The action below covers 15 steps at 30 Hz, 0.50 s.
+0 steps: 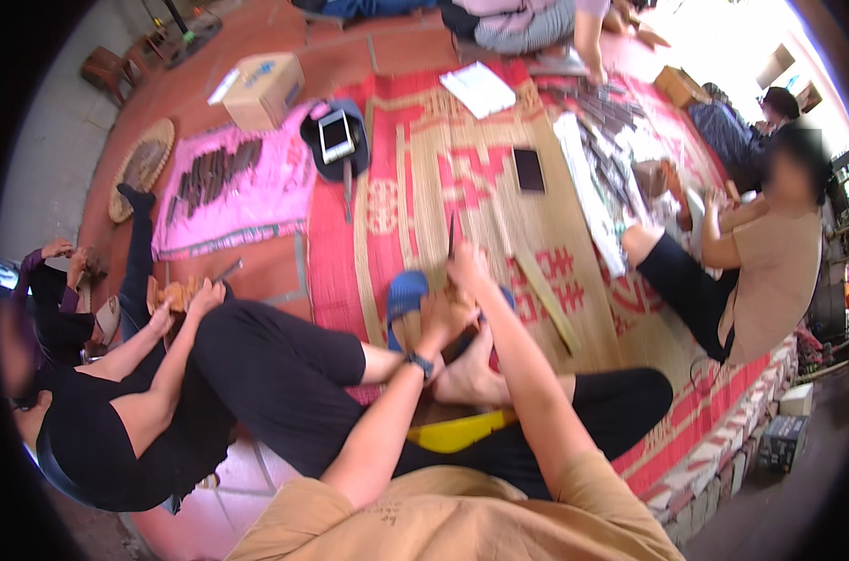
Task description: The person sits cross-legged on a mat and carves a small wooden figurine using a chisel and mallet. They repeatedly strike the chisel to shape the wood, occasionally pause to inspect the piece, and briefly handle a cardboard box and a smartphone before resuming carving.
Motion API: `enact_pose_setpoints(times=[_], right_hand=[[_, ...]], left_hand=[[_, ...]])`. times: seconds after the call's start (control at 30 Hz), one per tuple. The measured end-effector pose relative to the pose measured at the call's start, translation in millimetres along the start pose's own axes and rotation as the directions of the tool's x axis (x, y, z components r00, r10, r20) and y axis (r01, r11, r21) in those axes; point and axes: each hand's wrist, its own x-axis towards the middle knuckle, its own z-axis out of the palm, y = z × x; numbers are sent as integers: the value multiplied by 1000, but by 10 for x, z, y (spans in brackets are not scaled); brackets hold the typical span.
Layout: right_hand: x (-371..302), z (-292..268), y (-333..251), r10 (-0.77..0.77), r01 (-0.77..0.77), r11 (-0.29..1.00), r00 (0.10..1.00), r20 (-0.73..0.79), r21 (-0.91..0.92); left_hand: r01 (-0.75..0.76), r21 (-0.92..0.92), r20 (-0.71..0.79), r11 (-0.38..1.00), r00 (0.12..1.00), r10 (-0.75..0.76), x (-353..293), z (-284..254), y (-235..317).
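Note:
My right hand (467,266) is closed around a thin dark carving chisel (452,229), whose narrow end points away from me over the mat. Just below it, my left hand (443,320) grips a small tan wooden piece (460,305), mostly covered by the fingers. Both hands meet close above my bare feet (471,374). A blue sandal-like item (407,292) lies beside the left hand. Between my legs rests a yellow curved object (457,433), partly hidden.
On the patterned mat (396,206) lie a flat wooden strip (548,304), a dark phone (529,171) and white paper (479,89). A cap (336,140) carries a white phone. Chisels (217,176) cover a pink cloth at left. People (770,243) sit on both sides.

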Motion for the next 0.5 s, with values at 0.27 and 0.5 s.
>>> enact_pose_setpoints(times=[0.27, 0.5], right_hand=[[50, -19, -184, 26, -28, 1000, 995, -93, -13], [-115, -76, -170, 35, -17, 994, 986, -164, 109]], left_hand=[[113, -67, 87, 991, 991, -107, -2, -224, 53], [291, -21, 204, 957, 938, -281, 12, -142, 18]])
